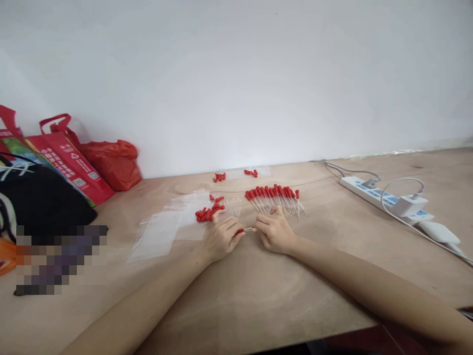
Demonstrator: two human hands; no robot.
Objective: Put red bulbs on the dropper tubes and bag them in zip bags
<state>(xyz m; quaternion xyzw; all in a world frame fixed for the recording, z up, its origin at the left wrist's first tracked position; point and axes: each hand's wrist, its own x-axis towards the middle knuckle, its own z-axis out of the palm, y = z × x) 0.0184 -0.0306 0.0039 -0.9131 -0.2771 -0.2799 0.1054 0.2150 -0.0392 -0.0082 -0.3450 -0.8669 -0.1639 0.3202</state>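
My left hand [223, 238] pinches a small red rubber bulb [240, 230]. My right hand [273, 230] grips a thin clear tube [249, 229] whose end meets the bulb between my hands. Just behind my left fingers lies a heap of loose red bulbs [207, 214], with a row of bare clear tubes [232, 207] beside it. Beyond my right hand, several clear tubes with red bulbs on them [275, 192] lie in a fanned row.
Clear plastic bags [158, 234] lie left of my hands. More red bulbs [219, 177] sit near the wall. A white power strip [384, 197] with plugs and cables is at right. Red bags [70, 160] and a black bag [40, 202] stand at left on the wooden table [229, 305].
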